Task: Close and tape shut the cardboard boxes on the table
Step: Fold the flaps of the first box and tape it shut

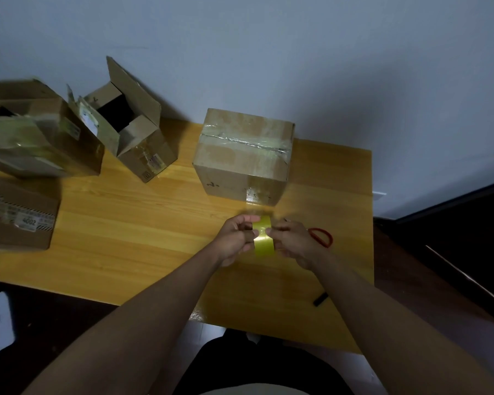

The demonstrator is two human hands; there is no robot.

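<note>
Tape glints across the top of the closed cardboard box (244, 155) standing at the far middle of the wooden bench (131, 223), a clear wrinkled strip running over its seam and down the near face. Just in front of it both hands meet around a yellow tape roll (263, 235): the left hand (236, 239) curls its fingers on the roll's left side, the right hand (294, 242) pinches its right side, so each grip is closed on the roll. A faint clear strip seems to run from the roll toward the box, though blur makes that hard to tell. To the left an open box (131, 124) stands tilted with flaps up and a dark interior. Farther left a tipped box (37, 132) rests on a labelled box (20, 215); both are smeared by blur and cut off by the frame edge. Red scissor handles (322, 237) peek out beyond the right wrist, blades hidden. A small black object (320, 299) lies near the bench's near edge, too dim to name.
</note>
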